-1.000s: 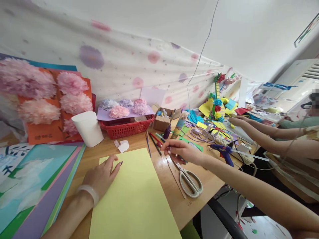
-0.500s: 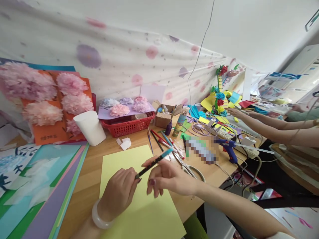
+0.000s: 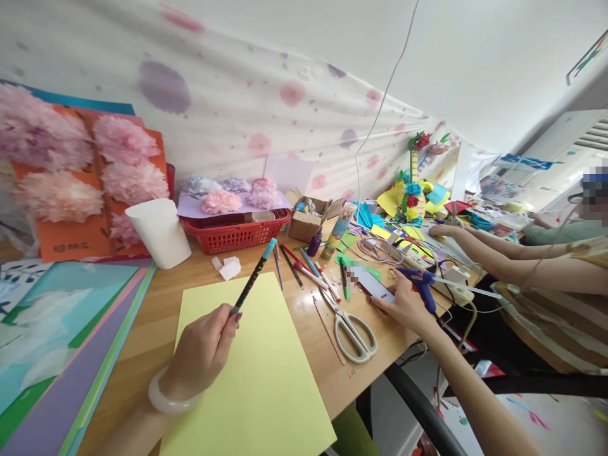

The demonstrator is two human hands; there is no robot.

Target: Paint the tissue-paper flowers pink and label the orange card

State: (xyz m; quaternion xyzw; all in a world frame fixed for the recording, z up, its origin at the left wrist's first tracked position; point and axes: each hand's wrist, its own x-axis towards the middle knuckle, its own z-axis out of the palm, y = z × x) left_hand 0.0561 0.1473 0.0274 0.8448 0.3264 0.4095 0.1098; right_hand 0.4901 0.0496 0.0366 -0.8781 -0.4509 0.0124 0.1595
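Note:
My left hand (image 3: 202, 348) is closed around the lower end of a dark patterned pencil (image 3: 251, 278). Its light blue end points up and away, over a sheet of yellow paper (image 3: 266, 373). A white bangle circles my left wrist. To the right, my right hand (image 3: 403, 304) has its thumb and fingers around the near end of a phone (image 3: 373, 283) lying on the table, partly blurred out. Scissors (image 3: 351, 332) with pale handles lie between the paper and that hand. Just beyond it is a blue glue gun (image 3: 420, 278) with a glue stick in it.
Coloured paper sheets (image 3: 95, 354) are stacked at left. A white paper roll (image 3: 160, 233), a red basket (image 3: 232, 234) and a cardboard box (image 3: 306, 225) stand along the back. Pens (image 3: 311, 272) lie near the middle. Another person's arm (image 3: 494, 253) reaches in from the right, above cables.
My right hand has moved away from the pencil, rightward to the phone. The pencil, still in my left hand, now stands steeper. The view has shifted slightly.

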